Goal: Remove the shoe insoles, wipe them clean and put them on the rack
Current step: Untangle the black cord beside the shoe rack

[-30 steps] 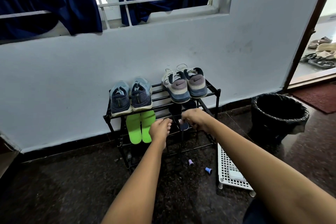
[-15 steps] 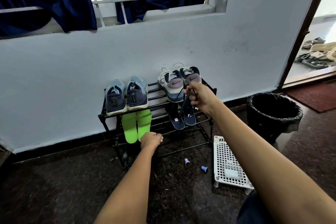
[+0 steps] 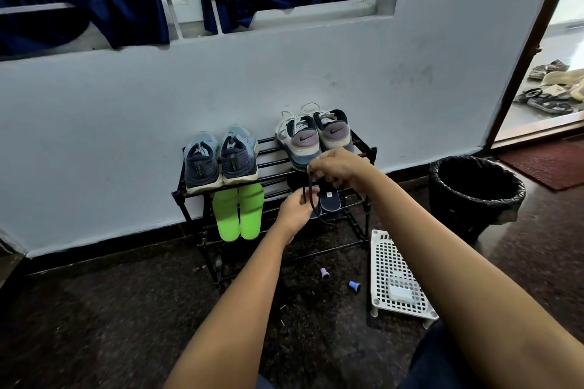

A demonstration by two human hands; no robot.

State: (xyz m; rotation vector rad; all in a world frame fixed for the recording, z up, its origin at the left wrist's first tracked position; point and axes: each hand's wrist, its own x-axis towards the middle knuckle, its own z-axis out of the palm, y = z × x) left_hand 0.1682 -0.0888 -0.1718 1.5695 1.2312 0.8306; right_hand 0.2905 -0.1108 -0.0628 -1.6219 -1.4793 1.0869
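Pinching the top of a thin dark strip (image 3: 311, 189) with the right hand (image 3: 335, 167), fingers curled round it. Gripping the strip's lower part with the left hand (image 3: 295, 208), fingers curled too. Too slim and dark to tell what the strip is. Holding it just near of the black rack (image 3: 270, 164), with both hands covering part of the middle shelf on the right.

Showing past the hands on that shelf: 1 dark blue insole (image 3: 330, 202), lying on the bars just right of the strip. Leaning further left under the top shelf: 2 green insoles (image 3: 238, 215), side by side, touching. Sitting on the top shelf: 2 blue shoes (image 3: 221, 161) on the left and 2 white and grey shoes (image 3: 313, 136) on the right, heels toward the camera, the right pair just far of the right hand.

Standing on the dark floor well right of the rack: 1 black bin (image 3: 455, 205) with a black liner, inside too dark to read. Lying near right of the rack: 1 white perforated tray (image 3: 388, 262) holding 1 small white box (image 3: 400, 292). Scattered just left of the tray: 1 purple cap (image 3: 323, 272) and 1 blue cap (image 3: 354, 286).
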